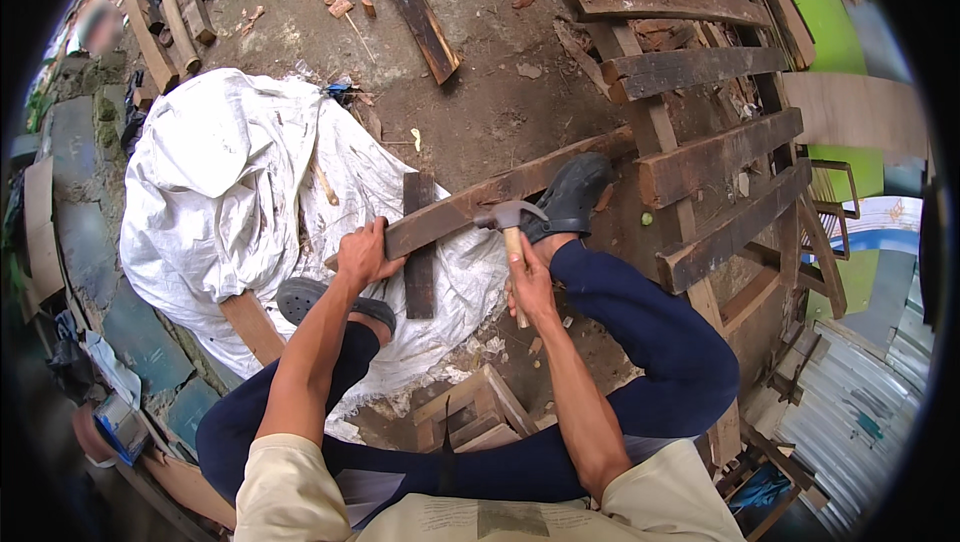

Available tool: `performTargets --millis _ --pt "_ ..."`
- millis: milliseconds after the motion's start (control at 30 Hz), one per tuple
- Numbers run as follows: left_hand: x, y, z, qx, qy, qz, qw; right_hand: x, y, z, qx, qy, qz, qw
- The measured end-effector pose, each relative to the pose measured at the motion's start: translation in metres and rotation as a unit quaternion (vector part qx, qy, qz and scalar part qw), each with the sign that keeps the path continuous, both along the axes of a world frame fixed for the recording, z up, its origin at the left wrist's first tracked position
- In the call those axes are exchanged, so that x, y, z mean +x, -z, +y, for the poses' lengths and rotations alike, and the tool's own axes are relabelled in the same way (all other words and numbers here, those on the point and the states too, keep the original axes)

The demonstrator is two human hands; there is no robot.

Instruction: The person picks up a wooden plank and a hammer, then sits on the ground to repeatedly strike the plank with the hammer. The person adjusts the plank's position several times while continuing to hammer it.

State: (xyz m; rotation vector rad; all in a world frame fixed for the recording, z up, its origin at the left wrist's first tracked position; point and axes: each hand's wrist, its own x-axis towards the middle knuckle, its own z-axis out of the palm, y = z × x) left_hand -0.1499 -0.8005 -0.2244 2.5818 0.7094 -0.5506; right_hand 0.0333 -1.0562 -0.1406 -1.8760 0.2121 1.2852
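Observation:
My left hand (366, 254) is closed on the near left end of a long brown wooden plank (440, 217). This plank slants up to the right, lying across a short dark board (419, 287) on a white cloth sheet (225, 232). My right hand (531, 284) is wrapped around the wooden handle of a claw hammer (510, 216). The metal hammer head is over or beside the plank's near side; I cannot tell whether it touches. My right foot, in a dark clog (580, 187), is against or over the plank toward its far end.
Rows of dark boards (720, 152) on a wooden frame stand to the right. A charred plank (415, 12) lies ahead on the dirt ground. Loose wood strips (165, 22) are at the far left, corrugated metal (850, 412) at the lower right. A small wooden frame (470, 407) sits between my legs.

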Motion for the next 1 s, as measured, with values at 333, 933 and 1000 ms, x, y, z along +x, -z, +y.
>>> performTargets --millis 333,933,1000 --pt "0.005 0.001 0.008 -0.004 -0.002 -0.009 1.0 0.051 0.002 -0.005 -0.018 -0.003 -0.03 0.999" --pt "0.006 0.003 0.003 -0.001 -0.001 -0.006 1.0 0.072 0.024 -0.007 0.113 0.21 -0.124 0.963" --pt "0.001 0.002 0.006 -0.008 0.004 0.007 1.0 0.054 0.03 -0.012 0.049 0.026 -0.028 0.998"
